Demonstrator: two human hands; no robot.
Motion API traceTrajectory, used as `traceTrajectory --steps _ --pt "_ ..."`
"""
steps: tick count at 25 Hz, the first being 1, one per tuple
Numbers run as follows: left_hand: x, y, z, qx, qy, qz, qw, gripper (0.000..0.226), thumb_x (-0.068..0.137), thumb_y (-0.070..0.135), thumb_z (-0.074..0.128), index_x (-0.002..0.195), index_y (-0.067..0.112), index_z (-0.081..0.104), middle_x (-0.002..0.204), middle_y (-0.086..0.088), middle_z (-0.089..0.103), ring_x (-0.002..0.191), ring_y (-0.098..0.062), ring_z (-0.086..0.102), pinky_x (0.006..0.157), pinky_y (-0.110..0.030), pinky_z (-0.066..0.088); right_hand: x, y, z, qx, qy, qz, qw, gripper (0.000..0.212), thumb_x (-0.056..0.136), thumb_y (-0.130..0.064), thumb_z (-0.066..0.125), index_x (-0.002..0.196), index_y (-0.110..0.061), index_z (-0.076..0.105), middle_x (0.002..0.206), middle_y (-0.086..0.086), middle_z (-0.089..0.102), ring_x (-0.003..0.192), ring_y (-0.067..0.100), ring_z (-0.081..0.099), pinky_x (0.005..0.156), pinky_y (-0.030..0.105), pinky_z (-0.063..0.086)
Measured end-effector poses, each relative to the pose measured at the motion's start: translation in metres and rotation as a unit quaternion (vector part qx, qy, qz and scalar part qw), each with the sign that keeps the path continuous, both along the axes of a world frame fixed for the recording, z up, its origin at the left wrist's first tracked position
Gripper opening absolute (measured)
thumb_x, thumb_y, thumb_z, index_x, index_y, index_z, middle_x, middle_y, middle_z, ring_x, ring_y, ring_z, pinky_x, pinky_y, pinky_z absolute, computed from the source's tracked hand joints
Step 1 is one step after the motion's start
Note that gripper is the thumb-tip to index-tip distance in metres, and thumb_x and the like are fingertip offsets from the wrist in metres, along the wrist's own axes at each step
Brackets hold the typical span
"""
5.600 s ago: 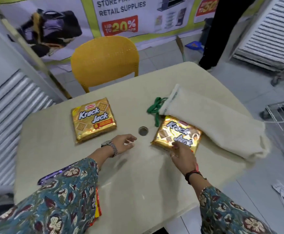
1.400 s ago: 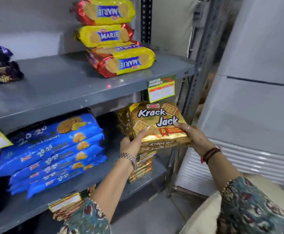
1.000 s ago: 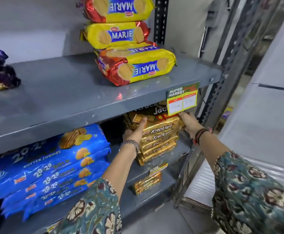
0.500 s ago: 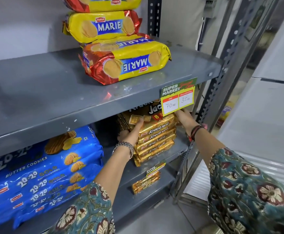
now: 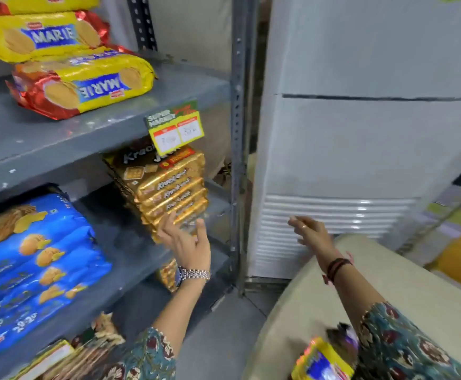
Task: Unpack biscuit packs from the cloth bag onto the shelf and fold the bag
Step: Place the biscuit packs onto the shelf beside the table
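Both hands' grip has left the Krack Jack stack [image 5: 169, 187], fingers open.

A stack of gold foil Krack Jack biscuit packs [image 5: 169, 185] sits on the grey metal shelf [image 5: 130, 250], right of stacked blue butter-cookie packs [image 5: 32, 270]. Yellow Marie packs [image 5: 84, 80] lie on the shelf above. A white louvred cabinet [image 5: 361, 160] stands right; a cream table [image 5: 292, 311] lies nearer.
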State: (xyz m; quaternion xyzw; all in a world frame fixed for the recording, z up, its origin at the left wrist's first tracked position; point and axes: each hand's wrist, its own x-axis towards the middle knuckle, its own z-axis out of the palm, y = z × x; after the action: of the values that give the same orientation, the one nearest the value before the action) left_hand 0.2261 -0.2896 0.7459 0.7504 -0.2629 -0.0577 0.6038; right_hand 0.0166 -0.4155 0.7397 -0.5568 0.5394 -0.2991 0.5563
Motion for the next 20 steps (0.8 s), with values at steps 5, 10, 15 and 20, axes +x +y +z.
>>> traceTrajectory --steps 5,10,15,20 --pt "-0.092 0.012 -0.059 0.157 0.064 -0.186 0.968 0.042 0.082 0.028 0.059 0.116 0.005 0.055 0.123 -0.018 0.053 0.115 -0.033 0.050 0.103 -0.038 0.038 -0.151 0.069 -0.032 0.001 0.072 -0.109 0.991 0.026 0.090 -0.014 0.062 0.112 -0.001 0.063 0.097 0.009 0.063 0.087 0.015 0.056 0.065 0.016 0.040" --pt "-0.194 0.040 -0.092 0.386 0.195 -0.419 0.799 0.052 0.088 0.028 0.060 0.129 0.000 0.045 0.127 -0.010 0.051 0.117 -0.020 0.049 0.099 -0.024 0.037 -0.256 0.152 -0.082 0.090 0.124 -0.185 0.971 0.023 0.084 -0.020 0.068 0.103 -0.007 0.066 0.096 0.008 0.068 0.085 0.019 0.060 0.076 0.028 0.044" --pt "-0.221 0.062 -0.129 0.473 0.140 -0.464 0.736 0.056 0.064 0.052 0.078 0.106 0.022 0.056 0.107 0.003 0.064 0.098 -0.016 0.061 0.087 -0.031 0.051 -0.262 0.229 -0.120 0.297 0.034 -0.170 0.939 0.063 0.076 -0.043 0.073 0.124 -0.013 0.045 0.120 0.008 0.054 0.108 0.021 0.051 0.079 0.037 0.050" --pt "-0.216 0.067 -0.140 0.436 0.192 -0.473 0.741 0.061 0.050 0.061 0.079 0.096 0.026 0.062 0.093 0.008 0.070 0.090 -0.014 0.067 0.087 -0.033 0.053 -0.247 0.266 -0.149 0.378 -0.109 -0.114 0.912 0.093 0.045 -0.061 0.077 0.123 -0.018 0.052 0.121 0.000 0.062 0.110 0.017 0.056 0.080 0.042 0.052"
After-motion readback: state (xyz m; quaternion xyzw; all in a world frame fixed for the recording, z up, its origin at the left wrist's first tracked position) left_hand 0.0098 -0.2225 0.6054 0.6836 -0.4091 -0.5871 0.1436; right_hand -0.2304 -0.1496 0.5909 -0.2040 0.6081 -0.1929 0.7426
